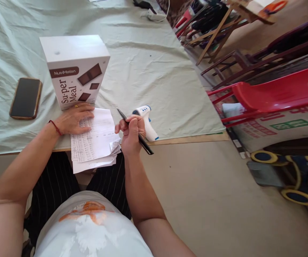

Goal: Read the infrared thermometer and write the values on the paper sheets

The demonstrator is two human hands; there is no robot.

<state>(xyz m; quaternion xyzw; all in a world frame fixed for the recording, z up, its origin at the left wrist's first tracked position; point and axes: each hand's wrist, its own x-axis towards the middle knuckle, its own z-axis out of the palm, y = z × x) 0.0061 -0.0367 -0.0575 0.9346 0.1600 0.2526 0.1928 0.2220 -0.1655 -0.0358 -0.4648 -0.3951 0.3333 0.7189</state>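
Note:
My left hand [76, 119] lies with its fingers stretched over the left part of a stack of papers [100, 141]. Rows of handwriting cover much of the top sheet, and the stack hangs over the table's front edge with one lower corner curled. Between the fingers of my right hand [132, 134] is a black pen [145, 145], its tip pointing up and left, apart from the paper. Just behind my left hand stands a white box [75, 73] marked NutriMotion Su-per Meal. A white and blue infrared thermometer [147, 123] lies beside my right hand.
A phone [25, 98] with a dark screen lies on the pale green tablecloth [143, 78] at left. Right of the table are a red plastic chair [279, 92], a printed sack [285, 125], and a blue and yellow wheeled item [298, 175]. A white cable adapter [154, 15] sits at the back edge.

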